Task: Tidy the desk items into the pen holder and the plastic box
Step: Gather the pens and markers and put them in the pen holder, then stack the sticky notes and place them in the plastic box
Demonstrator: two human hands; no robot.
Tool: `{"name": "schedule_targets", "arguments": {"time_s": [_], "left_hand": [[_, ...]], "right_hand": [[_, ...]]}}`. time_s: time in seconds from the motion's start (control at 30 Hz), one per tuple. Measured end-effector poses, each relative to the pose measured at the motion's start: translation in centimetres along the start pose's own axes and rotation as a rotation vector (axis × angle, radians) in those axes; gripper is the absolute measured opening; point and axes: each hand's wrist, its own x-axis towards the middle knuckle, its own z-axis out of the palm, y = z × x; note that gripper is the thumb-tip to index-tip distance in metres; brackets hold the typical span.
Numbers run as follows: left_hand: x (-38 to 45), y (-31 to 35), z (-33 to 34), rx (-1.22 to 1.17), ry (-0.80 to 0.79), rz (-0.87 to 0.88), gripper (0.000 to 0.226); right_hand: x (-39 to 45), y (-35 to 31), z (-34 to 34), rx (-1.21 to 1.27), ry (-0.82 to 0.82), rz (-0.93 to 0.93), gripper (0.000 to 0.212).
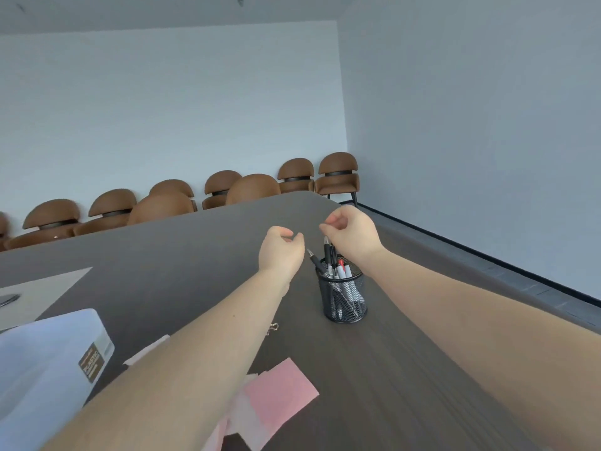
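- Both bare arms are reaching out over the dark wood-grain desk [406,369], running from the bottom corners of the frame toward its middle.
- The left hand [280,248] is hanging just left of centre, fingers curled loosely inward with the thumb and forefinger nearly meeting; I cannot make out anything between them.
- The right hand [349,234] is hovering just right of it and slightly higher, also loosely curled, fingertips close together and seemingly holding nothing.
- The two hands are sitting near each other but not touching.
- The black wire-mesh pen holder [344,296] is standing upright on the desk right of centre, directly below the right wrist.
- Several black and white pens [328,255] are sticking out of its top, one leaning left toward the left hand.
- The translucent white plastic box [48,369] with a brown label is sitting at the lower left of the frame, partly cut off by the edge.
- Pink paper sheets [279,395] are lying flat at the bottom centre, partly hidden under the left forearm.
- A small metal clip [272,328] is lying on the desk just beside that forearm, between the box and the holder.
- A row of brown rounded chairs [224,187] is lining the pale wall across the middle left of the frame.
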Motion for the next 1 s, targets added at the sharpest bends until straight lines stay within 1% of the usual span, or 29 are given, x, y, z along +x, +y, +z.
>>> {"name": "schedule_targets", "arguments": {"time_s": [0.07,0.13,0.2,0.27,0.37,0.4,0.5,0.53,0.6,0.67,0.73,0.8,0.87,0.93,1.0], "left_hand": [[-0.7,-1.4,-3.0,0.222,-0.057,-0.056,0.014],[-1.4,-3.1,-5.8,0.395,-0.152,-0.147,0.021],[-2.3,-4.8,-8.4,0.515,-0.227,-0.21,0.03],[-3.4,-6.3,-11.1,0.644,-0.256,-0.235,0.032],[-5.0,-8.3,-14.6,0.843,-0.296,-0.233,0.027],[-5.5,-9.0,-15.5,0.876,-0.305,-0.237,0.022],[-7.1,-10.7,-17.9,0.925,-0.31,-0.262,0.022],[-7.5,-11.3,-18.5,0.944,-0.318,-0.258,0.026],[-8.2,-11.7,-19.4,0.969,-0.341,-0.255,0.041],[-8.7,-11.5,-20.4,0.98,-0.439,-0.26,0.052],[-8.4,-11.4,-21.3,1.018,-0.573,-0.262,0.06],[-8.3,-11.4,-22.1,1.054,-0.669,-0.278,0.073],[-8.2,-11.8,-22.3,1.109,-0.701,-0.277,0.081],[-8.3,-12.3,-22.2,1.146,-0.692,-0.256,0.08],[-8.3,-12.8,-22.1,1.133,-0.677,-0.255,0.077]], "right_hand": [[-1.4,-0.9,0.5,-0.008,-0.026,-0.034,0.01],[-3.3,-1.6,1.3,-0.037,-0.081,-0.078,0.011],[-5.2,-1.9,2.6,-0.107,-0.179,-0.123,0.013],[-7.1,-2.0,3.9,-0.19,-0.33,-0.154,0.017],[-9.3,-2.9,5.2,-0.294,-0.616,-0.14,0.033],[-9.9,-3.3,5.5,-0.343,-0.711,-0.138,0.038],[-11.1,-3.9,6.3,-0.572,-0.986,-0.135,0.058],[-11.4,-4.0,6.5,-0.651,-1.066,-0.12,0.065],[-11.7,-4.1,7.0,-0.799,-1.169,-0.126,0.078],[-11.9,-4.5,7.5,-0.902,-1.209,-0.181,0.083],[-12.1,-5.0,8.0,-0.965,-1.225,-0.218,0.085],[-12.2,-5.3,8.4,-1.025,-1.239,-0.234,0.086],[-12.2,-5.3,8.7,-1.062,-1.242,-0.236,0.085],[-12.2,-5.2,8.8,-1.072,-1.231,-0.234,0.082],[-12.2,-5.1,8.8,-1.07,-1.217,-0.224,0.08]]}}
